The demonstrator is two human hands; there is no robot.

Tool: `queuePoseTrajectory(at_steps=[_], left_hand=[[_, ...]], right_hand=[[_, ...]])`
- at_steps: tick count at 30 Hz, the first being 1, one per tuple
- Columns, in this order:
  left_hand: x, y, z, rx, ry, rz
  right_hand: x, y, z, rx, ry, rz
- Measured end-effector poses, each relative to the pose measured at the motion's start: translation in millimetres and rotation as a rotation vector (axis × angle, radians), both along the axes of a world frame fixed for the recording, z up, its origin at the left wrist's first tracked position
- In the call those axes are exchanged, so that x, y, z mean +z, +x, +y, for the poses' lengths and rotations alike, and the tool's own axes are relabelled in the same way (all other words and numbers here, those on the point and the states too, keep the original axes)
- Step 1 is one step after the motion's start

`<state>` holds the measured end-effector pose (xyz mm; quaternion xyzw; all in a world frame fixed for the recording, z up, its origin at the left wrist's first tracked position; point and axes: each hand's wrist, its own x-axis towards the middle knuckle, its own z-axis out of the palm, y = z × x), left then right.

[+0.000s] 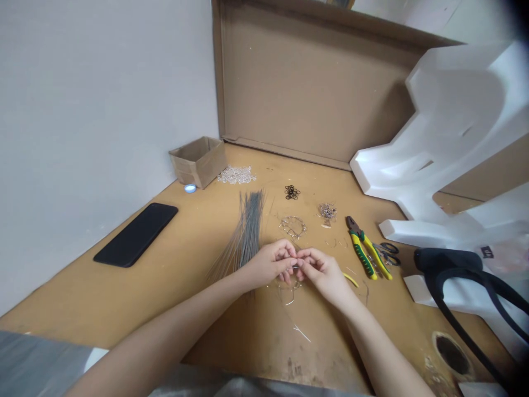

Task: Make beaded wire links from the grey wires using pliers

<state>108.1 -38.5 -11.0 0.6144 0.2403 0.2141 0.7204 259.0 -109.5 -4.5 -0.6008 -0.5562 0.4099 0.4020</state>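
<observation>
My left hand (273,260) and my right hand (320,270) meet fingertip to fingertip over the brown tabletop (173,286), both pinching a thin piece of wire (296,267) between them. More bent wire (289,292) hangs below the hands, just above the table. A bundle of straight grey wires (248,231) lies just left of my left hand. A small wire ring piece (293,226) rests beyond the hands.
Yellow-green pliers (366,251) and small scissors (388,253) lie to the right. Black rings (291,192), a pile of clear beads (236,175), metal bits (327,211), a small cardboard box (199,161), a black phone (136,234), white foam blocks (446,143) and a black strap (463,275) surround the work area.
</observation>
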Motion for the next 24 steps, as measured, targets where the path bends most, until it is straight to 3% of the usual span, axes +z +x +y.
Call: queuePoseTrajectory(at_steps=[5, 10, 13, 17, 24], left_hand=[[-3.3, -1, -2, 0.011, 0.073, 0.049], [-4.1, -1, -3, 0.002, 0.129, 0.076], [-5.4, 0, -1, 0.014, 0.104, 0.053], [-5.3, 0, 2, 0.07, 0.03, -0.005], [11.9, -3, 7, 0.104, -0.113, 0.002]], right_hand=[[6.6, -7, -5, -0.055, 0.034, -0.221], [7.1, -8, -5, -0.112, 0.047, -0.292], [5.9, -5, -4, -0.109, 0.029, -0.18], [9.4, 1, -1, -0.016, -0.079, 0.122], [6.7, 12, 0, -0.037, -0.173, 0.336]])
